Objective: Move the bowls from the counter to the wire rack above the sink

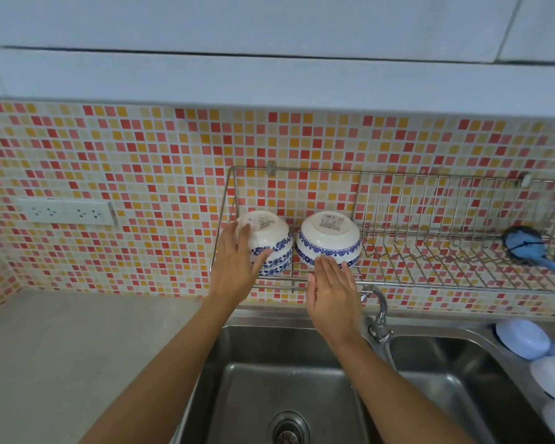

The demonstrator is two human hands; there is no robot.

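Two stacks of white bowls with blue flower bands sit upside down at the left end of the wire rack (430, 270) on the tiled wall. My left hand (237, 261) grips the left side of the left stack (271, 243), which leans a little to the right. The right bowl stack (329, 240) rests beside it. My right hand (330, 293) is flat and open just below and in front of that stack, fingertips touching or almost touching its rim.
A double steel sink (289, 373) lies below the rack, with a tap (378, 312) at its middle. A blue brush (532, 248) lies at the rack's right end. Pale round containers (523, 338) stand at the right. Grey counter (77, 347) and a wall socket (66, 212) are at the left.
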